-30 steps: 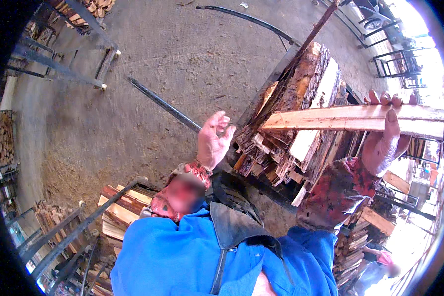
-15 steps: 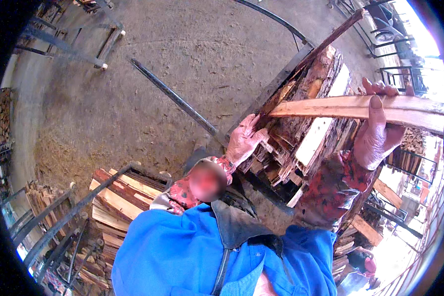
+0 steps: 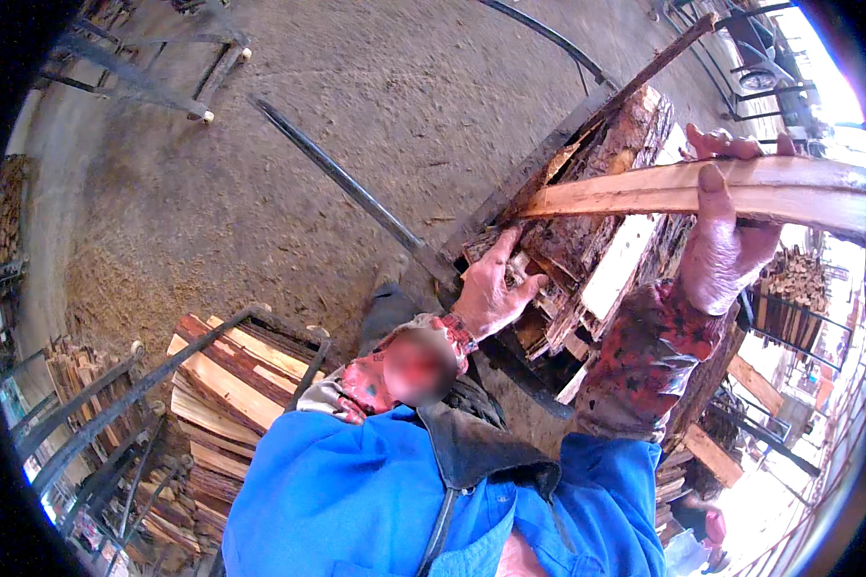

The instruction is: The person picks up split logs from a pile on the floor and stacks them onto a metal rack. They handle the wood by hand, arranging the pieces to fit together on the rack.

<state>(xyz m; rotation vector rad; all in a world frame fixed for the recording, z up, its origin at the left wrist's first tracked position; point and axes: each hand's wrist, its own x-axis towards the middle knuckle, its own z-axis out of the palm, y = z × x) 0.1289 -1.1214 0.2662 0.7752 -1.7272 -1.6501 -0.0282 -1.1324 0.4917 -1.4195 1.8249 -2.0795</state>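
A long, pale wooden plank (image 3: pixel 625 192) reaches from the stacked wood out past the right side of the view. My right hand (image 3: pixel 726 231) grips it near the right, thumb on the near face and fingertips over the far edge. The plank's left end lies at the far left of a pile of rough, bark-edged slabs (image 3: pixel 625 139). Just below that end is my left hand (image 3: pixel 496 293), over the near ends of the slabs. Its index finger points toward the plank and its thumb is spread away, with nothing held between them.
Dark metal rack bars (image 3: pixel 539 178) frame the pile, and a loose-ended bar (image 3: pixel 337 188) juts over the dusty floor. Behind my left side stands another rack of boards (image 3: pixel 231 375). More stacked wood (image 3: pixel 794 293) stands at the right. A person (image 3: pixel 707 529) is at the lower right.
My left hand has come down and slightly right, away from the plank's left end, its fingers spreading. My right hand and the plank have shifted slightly upward in view.
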